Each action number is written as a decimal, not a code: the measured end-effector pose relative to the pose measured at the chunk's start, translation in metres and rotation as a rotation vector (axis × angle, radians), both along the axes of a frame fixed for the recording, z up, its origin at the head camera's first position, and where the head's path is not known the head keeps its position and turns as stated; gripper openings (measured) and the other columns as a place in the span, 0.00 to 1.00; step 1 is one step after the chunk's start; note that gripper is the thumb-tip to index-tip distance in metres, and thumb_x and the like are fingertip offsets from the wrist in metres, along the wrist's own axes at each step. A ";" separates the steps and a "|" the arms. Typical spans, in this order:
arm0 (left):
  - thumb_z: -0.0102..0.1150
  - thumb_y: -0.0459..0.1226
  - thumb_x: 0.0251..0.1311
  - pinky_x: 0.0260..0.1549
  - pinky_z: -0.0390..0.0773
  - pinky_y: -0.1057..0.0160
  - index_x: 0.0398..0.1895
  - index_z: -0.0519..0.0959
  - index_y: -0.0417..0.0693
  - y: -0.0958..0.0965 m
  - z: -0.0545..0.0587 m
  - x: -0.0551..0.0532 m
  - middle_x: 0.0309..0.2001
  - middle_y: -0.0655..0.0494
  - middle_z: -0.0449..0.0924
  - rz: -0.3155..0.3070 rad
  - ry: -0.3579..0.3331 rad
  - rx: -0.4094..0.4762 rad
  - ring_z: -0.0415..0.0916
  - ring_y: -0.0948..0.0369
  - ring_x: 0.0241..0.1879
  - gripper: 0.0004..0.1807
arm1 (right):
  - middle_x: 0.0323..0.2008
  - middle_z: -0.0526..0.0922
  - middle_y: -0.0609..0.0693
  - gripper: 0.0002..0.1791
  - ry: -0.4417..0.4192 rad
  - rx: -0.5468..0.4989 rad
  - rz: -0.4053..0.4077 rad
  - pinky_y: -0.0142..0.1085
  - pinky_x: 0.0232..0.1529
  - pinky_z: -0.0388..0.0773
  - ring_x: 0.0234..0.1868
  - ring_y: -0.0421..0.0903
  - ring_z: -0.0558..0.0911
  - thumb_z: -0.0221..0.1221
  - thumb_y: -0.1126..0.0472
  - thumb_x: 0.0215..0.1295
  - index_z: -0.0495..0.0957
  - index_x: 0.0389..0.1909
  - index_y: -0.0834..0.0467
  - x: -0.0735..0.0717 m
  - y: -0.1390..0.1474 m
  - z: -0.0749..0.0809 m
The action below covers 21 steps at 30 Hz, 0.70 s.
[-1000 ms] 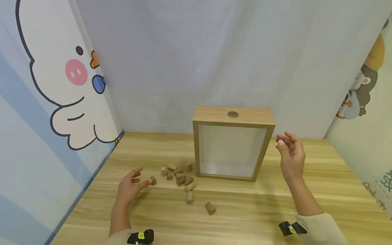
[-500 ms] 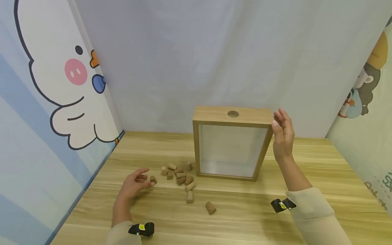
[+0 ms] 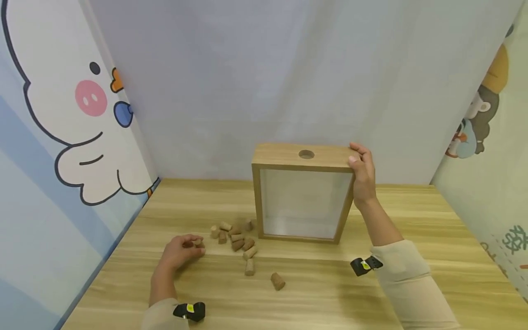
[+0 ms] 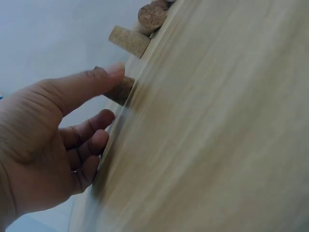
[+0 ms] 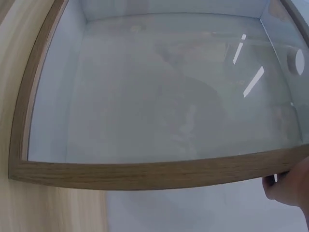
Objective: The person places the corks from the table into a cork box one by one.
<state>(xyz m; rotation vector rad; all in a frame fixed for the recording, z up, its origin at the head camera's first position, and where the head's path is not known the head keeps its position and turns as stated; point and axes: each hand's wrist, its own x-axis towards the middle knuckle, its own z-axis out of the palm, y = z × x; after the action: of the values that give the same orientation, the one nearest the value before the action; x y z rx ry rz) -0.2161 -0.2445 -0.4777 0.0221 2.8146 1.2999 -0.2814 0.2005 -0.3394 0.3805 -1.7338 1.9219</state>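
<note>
- Far: pale grey cloth, soft folds.
- Left: blue-white wall, large white cartoon, pink snout.
- Right: pale wall, small cartoon figures, green print.
- Near: yellowish wood-grain table.
- Light: soft, fairly even.

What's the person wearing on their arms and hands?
Both arms have plain beige sleeves, the left sleeve and the right sleeve, with bare forearm below each. By each cuff is a small black device, one on the left and one on the right, each with a bright yellow patch. The left hand and right hand wear no gloves.
</note>
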 end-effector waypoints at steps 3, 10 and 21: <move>0.67 0.37 0.50 0.47 0.70 0.47 0.44 0.81 0.37 0.002 -0.002 0.000 0.42 0.43 0.80 -0.017 0.034 -0.033 0.74 0.46 0.46 0.18 | 0.51 0.65 0.50 0.19 0.025 -0.044 0.014 0.38 0.48 0.56 0.47 0.46 0.64 0.45 0.57 0.58 0.68 0.52 0.53 -0.003 -0.001 -0.003; 0.67 0.37 0.51 0.45 0.70 0.47 0.42 0.81 0.37 0.005 -0.002 0.002 0.40 0.44 0.79 -0.007 0.033 -0.060 0.73 0.46 0.44 0.17 | 0.51 0.64 0.48 0.17 0.042 -0.024 0.004 0.38 0.46 0.56 0.46 0.46 0.63 0.45 0.56 0.57 0.68 0.49 0.49 -0.005 -0.001 -0.006; 0.65 0.35 0.54 0.39 0.74 0.54 0.45 0.80 0.35 0.014 0.008 0.012 0.37 0.49 0.80 0.048 0.083 -0.024 0.76 0.52 0.38 0.17 | 0.55 0.63 0.50 0.18 0.023 -0.049 -0.003 0.41 0.50 0.54 0.52 0.46 0.61 0.46 0.54 0.58 0.69 0.50 0.49 -0.004 0.001 -0.008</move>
<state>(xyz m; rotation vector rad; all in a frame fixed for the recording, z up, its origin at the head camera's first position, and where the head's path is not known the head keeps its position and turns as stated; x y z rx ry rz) -0.2043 -0.2305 -0.4701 0.0082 2.9170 1.3036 -0.2852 0.2015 -0.3472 0.3801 -1.6681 1.9464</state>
